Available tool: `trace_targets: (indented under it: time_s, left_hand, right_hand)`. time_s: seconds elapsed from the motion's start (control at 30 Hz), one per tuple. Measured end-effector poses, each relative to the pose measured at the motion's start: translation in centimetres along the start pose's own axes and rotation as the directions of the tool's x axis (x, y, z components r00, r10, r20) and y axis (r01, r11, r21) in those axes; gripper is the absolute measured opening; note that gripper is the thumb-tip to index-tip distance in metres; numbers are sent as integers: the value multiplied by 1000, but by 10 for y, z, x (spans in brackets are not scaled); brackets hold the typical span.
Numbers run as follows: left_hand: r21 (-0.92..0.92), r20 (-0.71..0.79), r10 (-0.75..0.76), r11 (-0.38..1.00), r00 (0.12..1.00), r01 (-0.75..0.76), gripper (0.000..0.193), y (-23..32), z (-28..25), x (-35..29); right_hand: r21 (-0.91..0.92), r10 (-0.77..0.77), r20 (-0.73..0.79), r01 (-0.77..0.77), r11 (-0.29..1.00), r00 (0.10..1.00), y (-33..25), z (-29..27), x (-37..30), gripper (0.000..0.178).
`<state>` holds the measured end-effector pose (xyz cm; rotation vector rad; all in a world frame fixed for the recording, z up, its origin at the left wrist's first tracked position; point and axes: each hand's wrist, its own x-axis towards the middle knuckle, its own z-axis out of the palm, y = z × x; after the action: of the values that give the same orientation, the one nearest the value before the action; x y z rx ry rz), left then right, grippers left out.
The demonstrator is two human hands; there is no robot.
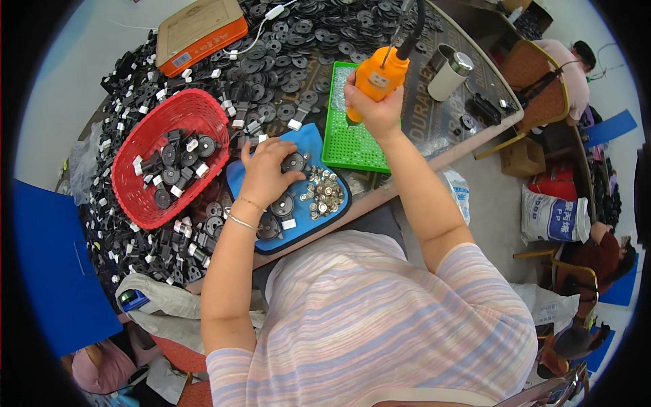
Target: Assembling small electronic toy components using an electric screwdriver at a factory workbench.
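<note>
My right hand point(378, 105) is wrapped round an orange electric screwdriver point(380, 73), which hangs on a black cord. Its dark nose points down over a green perforated tray point(352, 159) with many small shiny pieces at its far end. With fingers curled, my left hand point(268, 169) grips a round black plastic part point(293, 163) above a blue mat point(305, 139). Small silver metal pieces point(324, 193) lie heaped on the mat beside that hand. More round black parts point(270, 227) with white connectors sit under and near my left wrist.
A red basket point(125, 159) with black parts stands on the left, among heaped parts with white plugs. Black discs point(325, 30) cover the far table. An orange box point(203, 37) sits far left, a white-and-steel cup point(449, 78) to the right. Other people sit at the right.
</note>
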<state>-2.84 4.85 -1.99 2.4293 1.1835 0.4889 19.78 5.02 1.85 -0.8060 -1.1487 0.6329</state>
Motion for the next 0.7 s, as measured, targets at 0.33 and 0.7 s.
trace_targets:
  time_s: [0.33, 0.7]
  left_hand:
    - [304, -558, -142, 882, 818, 360, 77, -31, -104, -16]
    - [104, -166, -116, 985, 979, 134, 49, 22, -15, -81]
  right_hand:
    - [118, 2, -3, -2, 993, 1000, -25, 2, -2, 22]
    - [343, 3, 338, -126, 931, 941, -53, 65, -53, 24]
